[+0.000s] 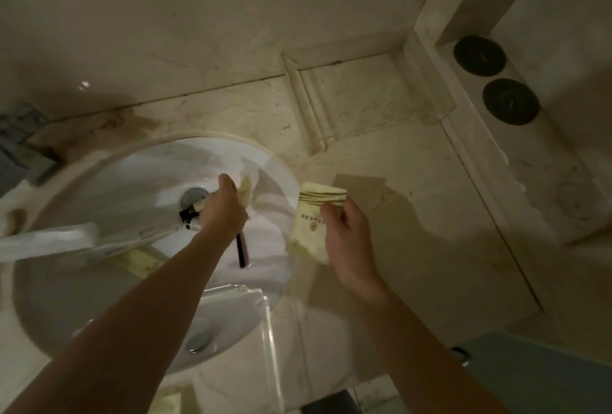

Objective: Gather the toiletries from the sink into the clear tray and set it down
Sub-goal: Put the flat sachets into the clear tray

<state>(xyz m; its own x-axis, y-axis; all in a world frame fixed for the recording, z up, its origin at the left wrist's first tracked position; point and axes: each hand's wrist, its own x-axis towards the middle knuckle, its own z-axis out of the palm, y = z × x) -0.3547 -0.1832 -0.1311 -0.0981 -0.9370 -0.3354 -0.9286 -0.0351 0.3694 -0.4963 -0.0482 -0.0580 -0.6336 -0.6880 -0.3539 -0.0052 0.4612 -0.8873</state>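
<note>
My right hand (347, 241) holds several pale yellow toiletry packets (311, 221) with olive stripes, just past the right rim of the white sink (109, 181). My left hand (223, 208) reaches into the basin near the drain (193, 196) and is shut on a pale yellow packet (245, 190). A black comb (241, 249) lies in the basin under that wrist. Another yellow packet (140, 259) rests in the basin lower left. The clear tray (265, 324) stands at the sink's front edge, partly over the basin.
A chrome faucet (46, 241) reaches over the basin from the left. On the marble counter (414, 248), a second clear tray (357, 99) sits behind the sink. Two dark round coasters (493, 79) lie on the right ledge. A grey object is at far left.
</note>
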